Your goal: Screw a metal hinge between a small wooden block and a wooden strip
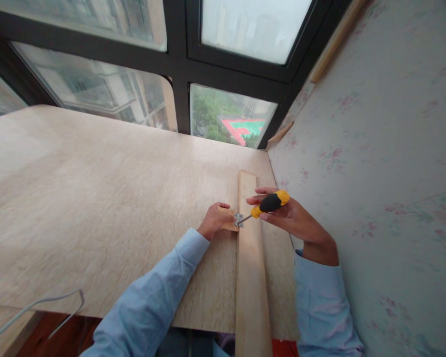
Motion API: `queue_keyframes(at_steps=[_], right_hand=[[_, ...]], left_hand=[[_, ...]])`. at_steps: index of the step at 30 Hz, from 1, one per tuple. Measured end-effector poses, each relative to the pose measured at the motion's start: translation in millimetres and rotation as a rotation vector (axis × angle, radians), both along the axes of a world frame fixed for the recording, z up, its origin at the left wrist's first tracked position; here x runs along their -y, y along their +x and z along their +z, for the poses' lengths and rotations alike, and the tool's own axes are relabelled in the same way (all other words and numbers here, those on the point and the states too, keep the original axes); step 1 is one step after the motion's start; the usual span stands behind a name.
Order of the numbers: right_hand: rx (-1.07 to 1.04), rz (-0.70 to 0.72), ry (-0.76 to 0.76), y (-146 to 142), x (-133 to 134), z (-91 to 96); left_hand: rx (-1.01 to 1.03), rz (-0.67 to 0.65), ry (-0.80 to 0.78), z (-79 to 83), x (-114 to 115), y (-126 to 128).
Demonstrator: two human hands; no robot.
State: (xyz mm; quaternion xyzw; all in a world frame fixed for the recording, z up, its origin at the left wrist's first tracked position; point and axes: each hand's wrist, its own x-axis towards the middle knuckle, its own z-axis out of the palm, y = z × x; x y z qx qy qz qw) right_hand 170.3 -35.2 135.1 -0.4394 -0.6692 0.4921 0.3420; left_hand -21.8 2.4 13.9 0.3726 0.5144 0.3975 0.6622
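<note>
A long pale wooden board (250,267) lies lengthwise on the stone-patterned tabletop (115,198), its near end reaching past the front edge. On its left side a small metal hinge (239,220) bridges the board and a short wooden piece (230,226). My left hand (217,220) is closed around that short piece, beside the hinge. In my right hand (282,214) is a screwdriver (270,203) with a yellow and black handle, held between thumb and fingers. Its shaft slants down to the left, and the tip meets the hinge. Any screw under the tip is too small to make out.
A floral-papered wall (375,173) rises close to my right arm. Dark-framed windows (178,69) stand behind the tabletop. A grey cable (59,297) loops over the front left edge. Loose trim (281,133) peels at the far right corner.
</note>
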Motion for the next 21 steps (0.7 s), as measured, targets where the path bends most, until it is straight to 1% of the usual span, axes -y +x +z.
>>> queue_keyframes(at_steps=[2, 5, 6, 7, 8, 11, 13, 15, 18, 19, 20, 21], right_hand=[[0.034, -0.063, 0.020, -2, -2, 0.1], [0.106, -0.270, 0.120, -3, -9, -6.9], [0.097, -0.304, 0.134, -3, -11, -9.9], [0.072, -0.302, 0.132, -2, -13, -12.5], [0.037, -0.265, 0.116, 0, -14, -14.3], [-0.048, -0.093, 0.051, 5, -12, -14.4], [-0.061, -0.053, 0.014, 6, -10, -12.1], [-0.014, -0.122, 0.012, 3, -11, -11.1], [0.150, -0.338, 0.100, -3, -14, -13.9], [0.172, -0.376, 0.132, -4, -15, -15.4], [0.154, -0.372, 0.154, -4, -16, -16.9], [0.106, -0.329, 0.161, -4, -16, -18.0]], left_hand=[[-0.006, 0.001, -0.001, -1.1, -1, 0], [0.008, 0.000, 0.003, -2.7, -1, 0], [0.016, 0.001, 0.003, -2.9, -1, 0], [0.024, 0.001, 0.002, -2.9, -1, -1], [0.029, 0.002, 0.001, -2.7, -1, -1], [0.036, -0.004, 0.007, -1.1, 0, -1], [0.026, 0.000, 0.010, -0.1, 0, -1], [0.020, 0.003, 0.008, 0.5, 1, -1], [0.017, 0.007, 0.008, 0.6, 1, -1], [0.017, 0.007, 0.008, 0.7, 1, -1], [0.016, 0.006, 0.006, 0.8, 0, -1], [0.013, 0.004, 0.002, 1.0, 0, -1]])
